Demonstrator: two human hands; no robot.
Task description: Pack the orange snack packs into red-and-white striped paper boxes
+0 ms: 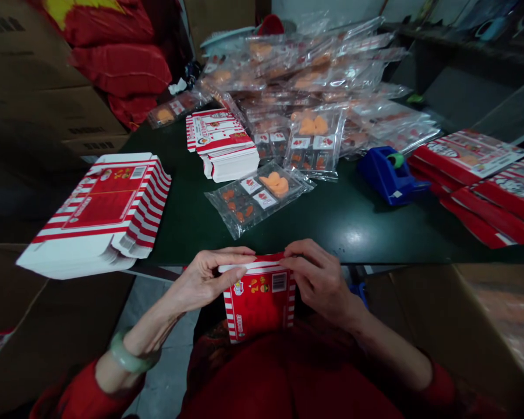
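Observation:
Both hands grip a red-and-white striped cardboard box (258, 305) at its top edge, just below the near edge of the table. My left hand (205, 280) wraps the left side of that edge, with a pale green bangle (128, 354) on its wrist. My right hand (321, 283) pinches the right side, and its fingers hide part of the flap. A barcode and small food pictures show on the box's red face. Its lower end rests close to my red sleeve-clad body.
A dark green table (344, 238) holds a stack of flat cartons (98, 212), another stack (222, 145), many bagged orange items (257, 198), a blue tape dispenser (390, 174) and red printed sheets (475, 180). Large cardboard boxes (493, 331) stand to both sides.

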